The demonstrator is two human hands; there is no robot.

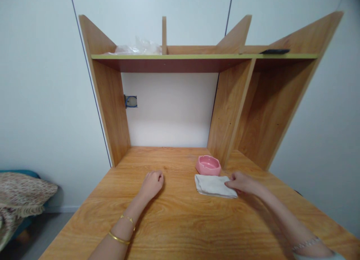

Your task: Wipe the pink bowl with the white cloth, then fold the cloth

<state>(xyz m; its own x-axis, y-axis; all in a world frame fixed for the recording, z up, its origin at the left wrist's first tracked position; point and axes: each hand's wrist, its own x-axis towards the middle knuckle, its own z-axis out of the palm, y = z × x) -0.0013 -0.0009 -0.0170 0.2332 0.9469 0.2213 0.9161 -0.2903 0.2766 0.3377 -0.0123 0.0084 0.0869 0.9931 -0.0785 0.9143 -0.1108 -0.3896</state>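
Note:
A folded white cloth (212, 185) lies on the wooden desk, right of the middle. My right hand (241, 182) pinches its right end between thumb and fingers. Just behind the cloth stands a pink ashtray (208, 165) with a faceted rim, close to the upright panel. My left hand (152, 183) rests on the desk to the left, its fingers curled into a loose fist with nothing visible in it.
The wooden desk (174, 226) carries a shelf unit (174, 57) at its back. A clear plastic bag (137, 48) and a flat black object (275, 51) lie on the upper shelf. An open wall socket box (131, 101) shows behind. Left of the desk is a patterned fabric cover (25, 192).

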